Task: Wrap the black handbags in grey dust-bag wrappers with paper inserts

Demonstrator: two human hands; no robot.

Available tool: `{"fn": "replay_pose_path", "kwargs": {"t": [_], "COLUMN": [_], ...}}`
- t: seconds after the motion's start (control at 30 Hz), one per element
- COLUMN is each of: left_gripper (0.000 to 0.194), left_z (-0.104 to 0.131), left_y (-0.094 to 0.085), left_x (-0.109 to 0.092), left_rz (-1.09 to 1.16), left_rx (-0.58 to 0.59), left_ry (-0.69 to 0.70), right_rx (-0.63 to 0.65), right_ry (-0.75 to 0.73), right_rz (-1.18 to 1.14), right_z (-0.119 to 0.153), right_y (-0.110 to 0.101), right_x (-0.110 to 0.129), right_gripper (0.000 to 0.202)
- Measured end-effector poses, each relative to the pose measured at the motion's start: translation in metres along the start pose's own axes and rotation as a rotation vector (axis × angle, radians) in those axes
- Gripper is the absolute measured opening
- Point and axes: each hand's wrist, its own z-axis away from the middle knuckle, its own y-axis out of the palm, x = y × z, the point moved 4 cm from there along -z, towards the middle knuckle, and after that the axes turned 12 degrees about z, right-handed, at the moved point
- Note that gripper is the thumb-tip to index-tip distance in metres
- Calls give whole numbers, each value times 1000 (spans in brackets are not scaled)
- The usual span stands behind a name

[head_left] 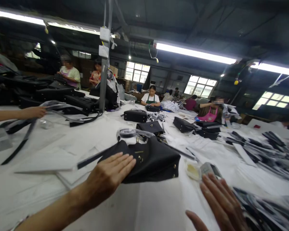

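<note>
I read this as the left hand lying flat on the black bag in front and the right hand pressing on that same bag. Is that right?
Not quite: the head view shows the right hand off the bag, open, with its fingertips by the small grey container. The left hand does lie flat on the black bag in front.

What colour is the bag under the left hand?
The bag is black, as the head view shows.

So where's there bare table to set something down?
Best patch: the near table, bordered by the bag, left forearm and right hand. Smaller one: behind the white sheet, left of the bag. Crowded: behind the bag, with more bags, and far right, with straps.
</note>
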Motion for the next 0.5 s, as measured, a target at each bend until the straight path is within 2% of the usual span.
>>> {"fn": "replay_pose_path", "kwargs": {"t": [0.1,0.13,0.2,0.27,0.37,0.43,0.5], "left_gripper": [54,54,54,55,67,76,78], "left_z": [63,77,92,92,82,74,67], "left_y": [32,39,43,35,19,18,26], "left_x": [-40,-50,-62,-64,-59,-56,-54], "left_rz": [49,57,54,45,39,48,53], "left_rx": [1,12,27,65,160,237,316], "left_ry": [21,27,-9,-90,-248,-348,-433], "right_rx": [153,207,325,454,656,773,862], "right_ry": [-187,-242,-282,-232,-123,-104,-104], "right_rz": [-98,-131,-178,-201,-222,-262,-305], "right_z": [14,22,36,41,30,18,11], "right_y": [19,26,41,53,66,76,87], "right_x": [41,52,67,74,75,75,77], "right_gripper": [82,86,93,90,81,80,76]}}
